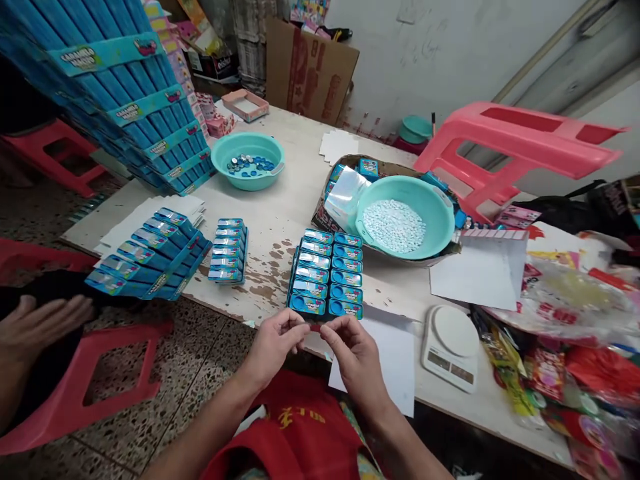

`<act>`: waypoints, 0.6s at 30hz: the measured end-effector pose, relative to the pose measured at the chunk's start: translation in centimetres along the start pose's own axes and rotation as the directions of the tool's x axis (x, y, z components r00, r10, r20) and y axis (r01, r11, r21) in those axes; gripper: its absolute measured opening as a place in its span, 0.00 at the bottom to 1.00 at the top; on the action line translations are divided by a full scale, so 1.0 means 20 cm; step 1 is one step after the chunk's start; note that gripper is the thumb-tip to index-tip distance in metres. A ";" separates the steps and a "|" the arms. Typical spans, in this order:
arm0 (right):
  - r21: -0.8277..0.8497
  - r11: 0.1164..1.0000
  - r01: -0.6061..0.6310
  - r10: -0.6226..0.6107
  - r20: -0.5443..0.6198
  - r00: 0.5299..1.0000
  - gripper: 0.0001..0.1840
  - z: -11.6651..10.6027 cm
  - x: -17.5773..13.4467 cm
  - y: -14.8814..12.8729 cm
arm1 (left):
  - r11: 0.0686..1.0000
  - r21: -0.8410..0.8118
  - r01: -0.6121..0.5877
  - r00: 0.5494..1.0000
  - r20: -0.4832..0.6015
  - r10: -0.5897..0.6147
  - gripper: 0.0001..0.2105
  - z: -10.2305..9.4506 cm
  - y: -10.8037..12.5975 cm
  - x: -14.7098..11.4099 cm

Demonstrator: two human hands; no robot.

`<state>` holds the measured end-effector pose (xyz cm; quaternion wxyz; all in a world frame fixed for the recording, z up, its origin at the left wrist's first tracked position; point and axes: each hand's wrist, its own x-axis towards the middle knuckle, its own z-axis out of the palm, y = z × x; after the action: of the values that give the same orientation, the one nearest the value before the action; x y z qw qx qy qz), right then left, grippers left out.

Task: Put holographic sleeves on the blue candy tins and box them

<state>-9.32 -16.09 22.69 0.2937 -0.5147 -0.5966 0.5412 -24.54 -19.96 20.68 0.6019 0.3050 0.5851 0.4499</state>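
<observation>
My left hand (277,340) and my right hand (353,350) meet at the table's near edge, both with thumb and fingers pinched together. A sliver of dark red shows between their fingertips; I cannot make out what it is. Just beyond them stand two columns of small blue tins (345,277) with printed lids; round recesses show in the right column. To the left is a single row of similar blue packs (227,250). Behind and to the right, a turquoise basin (445,223) of small white tablets rests on a cardboard box with more blue packs.
Another turquoise basin (227,177) contains small round discs. Blue display boxes (135,110) are stacked high at left, near a tilted display box (165,273). A white scale (450,373) lies at right beside plastic packaging (565,293). Another person's hand (47,327) is at far left.
</observation>
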 end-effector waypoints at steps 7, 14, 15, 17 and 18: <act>-0.342 0.938 0.054 -0.113 -0.154 0.982 0.12 0.13 0.14 0.07 | 0.922 0.382 -0.055 0.998 -0.004 0.061 0.12 -0.17 0.00 0.13; -0.566 0.823 0.055 -0.194 -0.188 0.963 0.13 0.20 0.22 0.09 | 0.815 0.578 -0.021 0.999 -0.028 0.046 0.14 -0.26 0.03 0.24; -0.581 0.812 0.050 -0.200 -0.197 0.960 0.12 0.21 0.23 0.09 | 0.815 0.579 -0.006 0.999 -0.030 0.029 0.14 -0.27 0.03 0.25; -0.609 0.792 0.044 -0.214 -0.209 0.954 0.12 0.22 0.23 0.10 | 0.814 0.581 0.010 1.000 -0.026 0.007 0.14 -0.27 0.03 0.28; -0.621 0.783 0.042 -0.218 -0.211 0.953 0.12 0.22 0.23 0.10 | 0.810 0.587 0.010 1.000 -0.025 0.006 0.14 -0.27 0.03 0.29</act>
<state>-14.13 -13.57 18.72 0.2277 -0.6079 -0.7274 0.2225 -30.53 -15.45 18.08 0.4713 0.4695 0.7032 0.2508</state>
